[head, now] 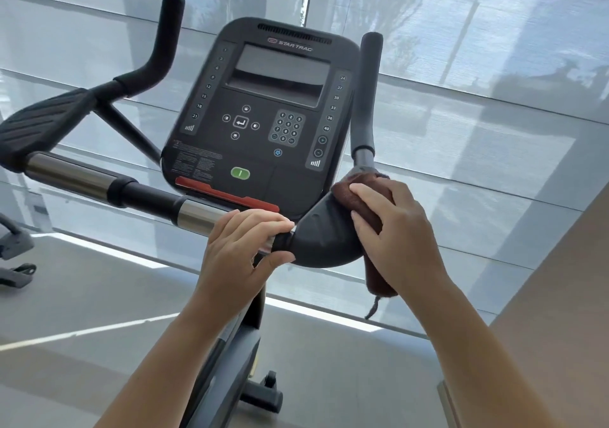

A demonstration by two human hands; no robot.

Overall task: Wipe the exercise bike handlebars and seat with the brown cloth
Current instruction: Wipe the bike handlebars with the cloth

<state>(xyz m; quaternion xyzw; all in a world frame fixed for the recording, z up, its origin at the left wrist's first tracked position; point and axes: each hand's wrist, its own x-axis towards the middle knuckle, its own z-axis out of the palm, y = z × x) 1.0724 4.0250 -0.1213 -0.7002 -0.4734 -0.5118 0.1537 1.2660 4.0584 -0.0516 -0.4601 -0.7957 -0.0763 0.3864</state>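
Note:
The exercise bike's handlebars [99,182] run from the left elbow pad across to the right elbow pad [321,239], with two upright black grips above. My left hand [242,249] grips the chrome bar just left of the right pad. My right hand [395,229] presses the brown cloth [356,197] onto the top right of that pad, below the right upright grip [365,98]. One end of the cloth hangs down under my palm. The seat is out of view.
The black console [263,107] with its keypad and green button sits between the grips. Shaded windows fill the background. Part of another machine [14,256] stands at the left on the grey floor. A beige wall [560,295] is at the right.

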